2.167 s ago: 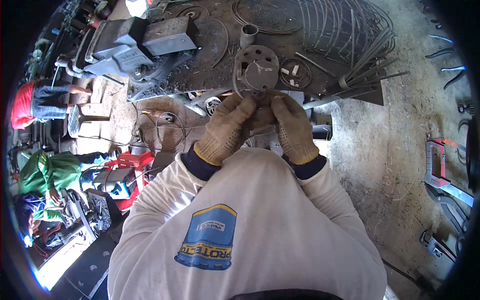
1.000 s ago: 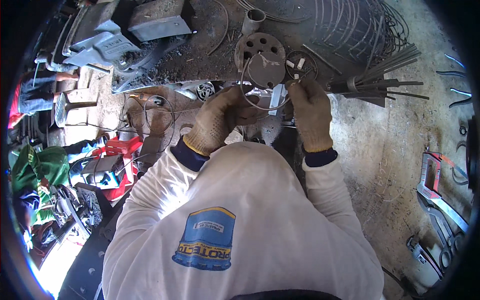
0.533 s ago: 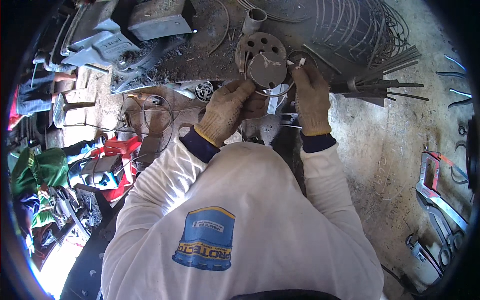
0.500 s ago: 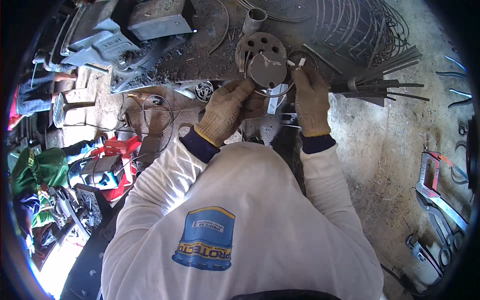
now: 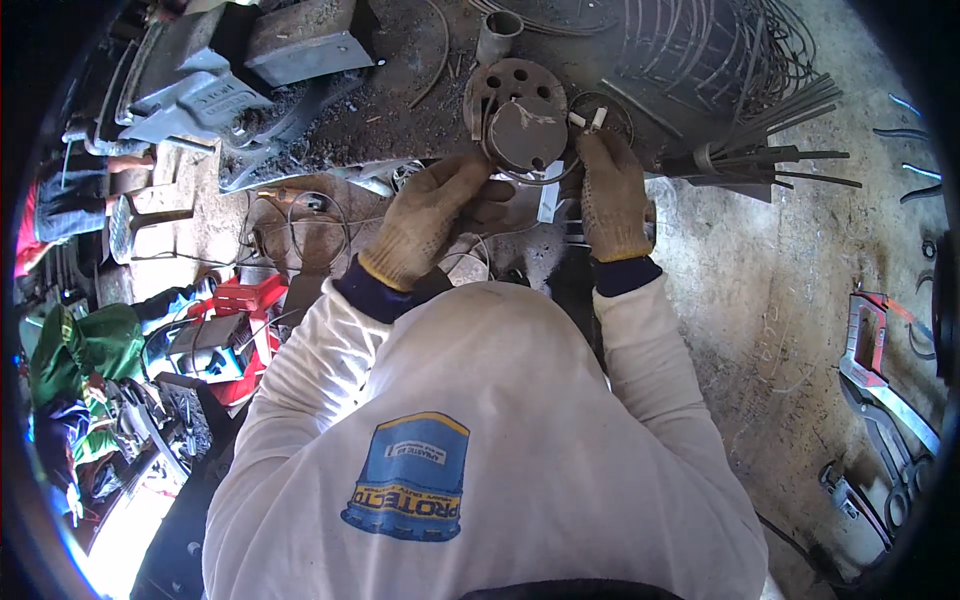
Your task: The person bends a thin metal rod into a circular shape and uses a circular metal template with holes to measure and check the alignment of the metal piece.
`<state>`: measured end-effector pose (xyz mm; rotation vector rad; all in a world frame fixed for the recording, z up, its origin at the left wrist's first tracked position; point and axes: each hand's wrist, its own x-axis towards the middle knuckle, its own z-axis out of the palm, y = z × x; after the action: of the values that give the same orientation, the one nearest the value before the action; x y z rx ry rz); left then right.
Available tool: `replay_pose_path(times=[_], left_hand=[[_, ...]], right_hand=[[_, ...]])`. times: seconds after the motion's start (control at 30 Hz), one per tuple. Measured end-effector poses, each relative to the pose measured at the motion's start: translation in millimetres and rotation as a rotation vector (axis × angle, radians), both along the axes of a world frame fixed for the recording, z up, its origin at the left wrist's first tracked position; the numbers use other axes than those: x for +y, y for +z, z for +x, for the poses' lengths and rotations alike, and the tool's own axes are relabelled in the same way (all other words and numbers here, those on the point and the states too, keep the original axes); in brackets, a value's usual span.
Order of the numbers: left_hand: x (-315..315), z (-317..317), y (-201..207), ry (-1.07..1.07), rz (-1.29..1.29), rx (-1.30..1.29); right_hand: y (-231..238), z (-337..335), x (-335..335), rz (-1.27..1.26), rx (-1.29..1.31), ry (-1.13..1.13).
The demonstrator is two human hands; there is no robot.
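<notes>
At the bench edge stands a round metal bending jig, with a smooth disc (image 5: 528, 135) in front of a larger plate with holes (image 5: 512, 76). A thin wire ring (image 5: 545, 182) curves round the near side of the disc. My left hand (image 5: 428, 212), in a tan knitted glove, pinches the ring at the disc's left side. My right hand (image 5: 612, 195), gloved alike, is closed on the ring at the right. Its fingertips are partly hidden. Two small white pieces (image 5: 599, 118) lie just beyond the right fingers. Below the disc is a pale flat strip (image 5: 549, 200).
A short pipe (image 5: 499, 36) stands behind the jig. Wire coils (image 5: 690, 45) and a bundle of rods (image 5: 790, 145) occupy the bench's right. A grey vise (image 5: 205, 95) is at left. A red-framed machine (image 5: 245, 310) stands lower left, near another person's green clothing (image 5: 105, 345).
My left hand has shifted a little left and toward me, its fingers spreading below the ring. The ring now shows along the disc's left edge. The view has shifted slightly.
</notes>
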<state>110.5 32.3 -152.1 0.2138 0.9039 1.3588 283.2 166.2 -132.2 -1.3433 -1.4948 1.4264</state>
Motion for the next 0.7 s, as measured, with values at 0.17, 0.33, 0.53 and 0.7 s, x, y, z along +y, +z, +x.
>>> replay_pose_path(times=[0.17, 0.33, 0.53, 0.7], left_hand=[[-12.9, -20.7, 10.7, -0.089, -0.018, 0.717], [-5.8, -24.0, 27.0, 0.03, 0.194, 1.444], [47.6, -16.2, 54.9, -0.09, 0.596, 2.127], [70.1, -20.9, 53.9, -0.285, 0.668, 2.084]], right_hand=[[3.7, 0.2, -0.6, -0.043, 0.007, -0.004], [-0.5, -0.6, -0.4, -0.077, 0.025, 0.007], [-10.9, 6.4, 6.5, -0.144, 0.068, 0.042], [-21.7, 4.9, 3.8, -0.079, 0.128, 0.007]])
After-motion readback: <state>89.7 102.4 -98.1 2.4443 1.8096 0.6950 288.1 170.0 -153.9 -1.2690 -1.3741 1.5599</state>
